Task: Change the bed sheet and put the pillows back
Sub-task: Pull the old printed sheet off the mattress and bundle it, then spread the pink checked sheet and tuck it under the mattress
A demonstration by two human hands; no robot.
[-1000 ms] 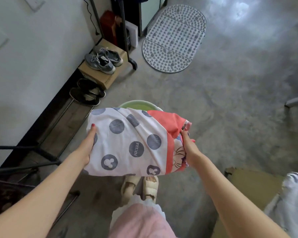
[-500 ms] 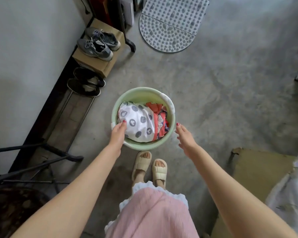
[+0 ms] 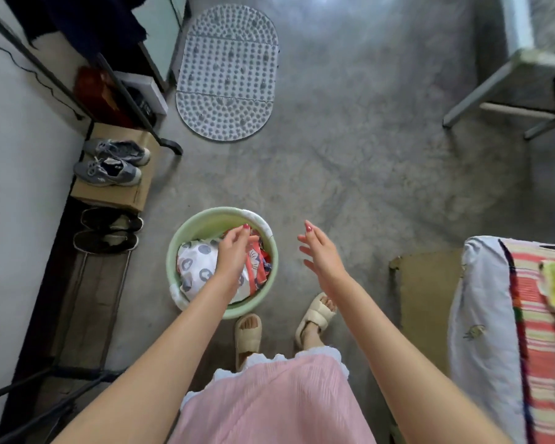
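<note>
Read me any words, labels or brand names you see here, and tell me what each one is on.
No text can be read here.
Dotted sheet in the green basin: its grey dots may carry print, too small and blurred to read.
Grey sneakers and the cardboard box under them: no legible marks.

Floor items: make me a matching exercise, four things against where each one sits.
Things:
1. dotted sheet
2. grey sneakers
3. studded mat
4. black shoes

Places:
A. on the cardboard box
B. on the floor by the wall, beside the box
C. inside the green basin
D. on the floor by the doorway

Pairs: 1-C, 2-A, 3-D, 4-B
</note>
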